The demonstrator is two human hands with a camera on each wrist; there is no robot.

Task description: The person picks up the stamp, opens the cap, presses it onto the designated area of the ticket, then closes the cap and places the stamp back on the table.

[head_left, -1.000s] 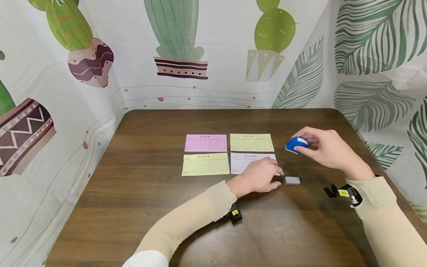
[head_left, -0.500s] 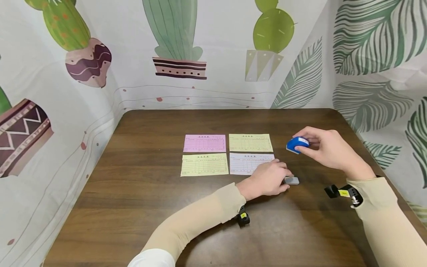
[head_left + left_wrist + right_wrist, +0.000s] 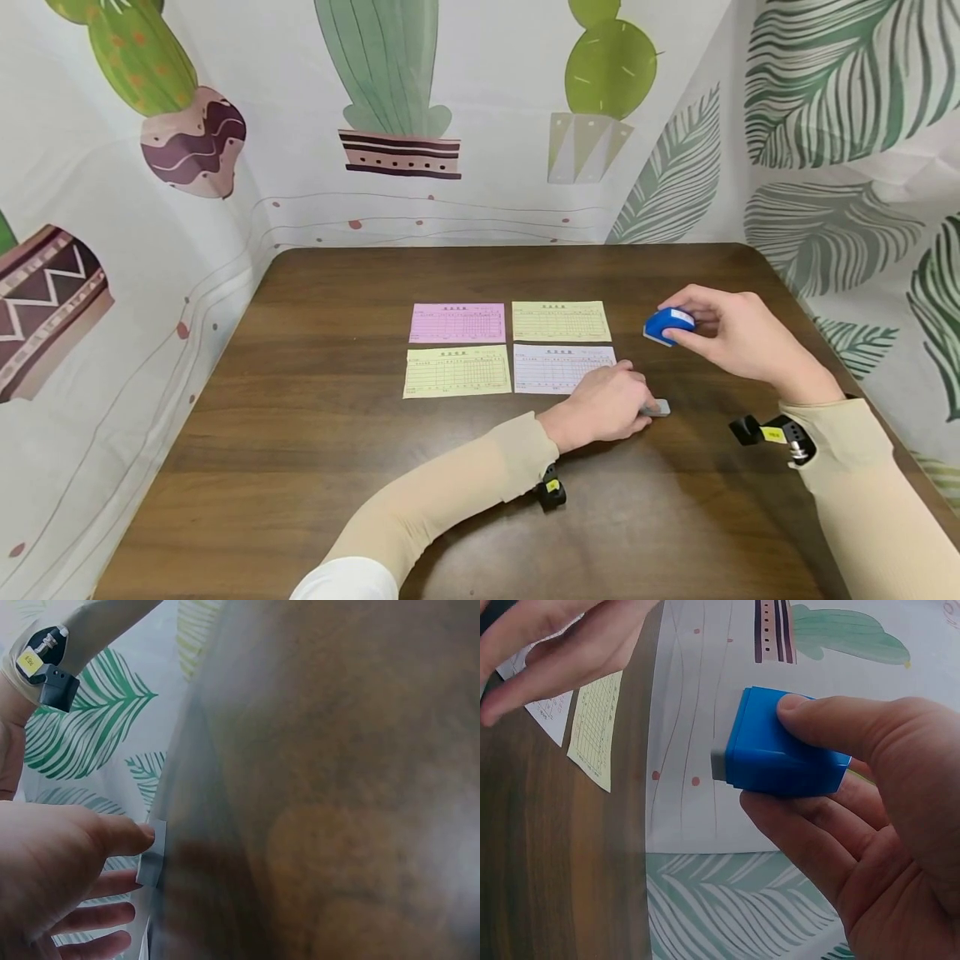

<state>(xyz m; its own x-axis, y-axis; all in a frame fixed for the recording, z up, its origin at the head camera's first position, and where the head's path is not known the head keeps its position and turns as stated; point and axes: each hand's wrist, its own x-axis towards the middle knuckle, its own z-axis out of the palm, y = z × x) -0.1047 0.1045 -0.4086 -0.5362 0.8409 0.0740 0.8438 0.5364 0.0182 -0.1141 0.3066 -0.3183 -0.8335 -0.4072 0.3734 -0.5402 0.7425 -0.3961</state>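
Observation:
My right hand [image 3: 738, 335] grips a blue stamp [image 3: 780, 746] between thumb and fingers, held over the table to the right of the slips. The stamp's grey end faces left in the right wrist view. Close to the white slip's lower right corner, my left hand [image 3: 606, 406] pinches a small grey stamp cap [image 3: 152, 855] at the table top, thumb on one side and a finger on the other. Part of the cap [image 3: 658, 408] sticks out past the fingers in the head view. The white slip [image 3: 555, 371] is partly covered by the left hand.
Three more printed slips lie beside the white one in a two-by-two layout: a pink slip [image 3: 457, 323], a yellow slip [image 3: 561, 322] at the back right and another yellow slip [image 3: 457, 372] in front. The brown table [image 3: 322, 467] meets a patterned cloth backdrop [image 3: 495, 208].
My left hand has moved right, off much of the white slip, and its fingers have come round the grey cap. The right hand with the stamp stays nearly still.

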